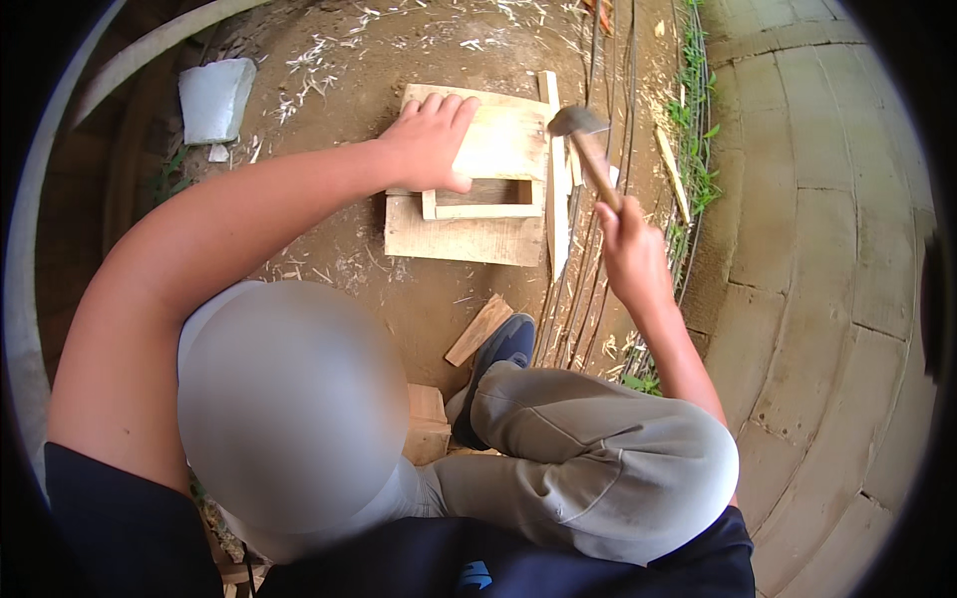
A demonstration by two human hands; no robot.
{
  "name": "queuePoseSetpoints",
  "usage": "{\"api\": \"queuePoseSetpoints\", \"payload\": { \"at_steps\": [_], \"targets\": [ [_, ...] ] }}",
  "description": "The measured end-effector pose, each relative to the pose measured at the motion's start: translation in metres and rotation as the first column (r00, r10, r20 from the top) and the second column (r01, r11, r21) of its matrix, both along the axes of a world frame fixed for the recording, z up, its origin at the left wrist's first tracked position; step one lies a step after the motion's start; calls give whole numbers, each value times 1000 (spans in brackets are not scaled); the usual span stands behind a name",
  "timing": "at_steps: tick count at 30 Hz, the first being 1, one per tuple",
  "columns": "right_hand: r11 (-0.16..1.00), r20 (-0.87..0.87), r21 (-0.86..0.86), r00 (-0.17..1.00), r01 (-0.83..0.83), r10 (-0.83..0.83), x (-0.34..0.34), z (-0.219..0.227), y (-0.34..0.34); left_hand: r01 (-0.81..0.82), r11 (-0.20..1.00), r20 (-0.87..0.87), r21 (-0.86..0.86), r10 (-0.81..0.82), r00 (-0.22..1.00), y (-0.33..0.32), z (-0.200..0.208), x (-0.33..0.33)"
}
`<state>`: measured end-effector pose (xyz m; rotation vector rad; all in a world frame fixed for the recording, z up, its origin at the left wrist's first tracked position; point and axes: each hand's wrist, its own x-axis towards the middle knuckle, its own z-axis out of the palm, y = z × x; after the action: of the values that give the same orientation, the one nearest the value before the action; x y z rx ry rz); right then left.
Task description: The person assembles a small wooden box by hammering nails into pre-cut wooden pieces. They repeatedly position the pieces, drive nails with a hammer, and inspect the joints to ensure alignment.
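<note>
Nearest in my view, the bent knees in grey trousers (598,468) frame a dark blue shoe (503,344), with a short wood offcut (478,329) lying just beside it. Past these, on the bare earth ground (334,259), sits the wooden assembly (486,211), slightly right of the left forearm. It is of pale, unpainted timber with visible grain. Its near part is a broad flat board (464,242); above this stands a shallow rectangular frame, open at the near side of its top, its cavity in shadow. A wide panel (508,135), brightly lit, covers the far part.

To the right, I see the right hand (635,249) closed about the wooden handle of a hammer (596,164), the thumb lying along it. The dark metal head is raised toward the panel's right edge; whether it touches, I cannot tell. The left hand (431,140) lies spread on the panel's left portion, fingers a little apart and pointing to the far edge, thumb beside the opening.

Pale slats (558,214) lie right of the assembly. Farthest off, wood shavings (314,65) litter the ground.
</note>
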<state>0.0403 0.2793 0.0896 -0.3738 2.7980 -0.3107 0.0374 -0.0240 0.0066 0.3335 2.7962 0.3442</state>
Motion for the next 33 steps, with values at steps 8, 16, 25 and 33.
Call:
{"api": "queuePoseSetpoints", "payload": {
  "at_steps": [8,16,25,33],
  "targets": [
    [994,-141,-79,988,-74,62,0,-27,12,-23,999,-25,-31,22,999,6,0,4],
    [998,48,-55,999,4,-1,6,-7,-7,-5,999,-93,47,10,996,5,-3,1],
    [976,87,-212,995,58,-40,2,18,-5,-8,999,-30,46,9,1000,2,7,2],
    [975,87,-191,991,114,-99,5,5,-2,-4,998,-46,67,7,999,3,1,2]
  ]
}}
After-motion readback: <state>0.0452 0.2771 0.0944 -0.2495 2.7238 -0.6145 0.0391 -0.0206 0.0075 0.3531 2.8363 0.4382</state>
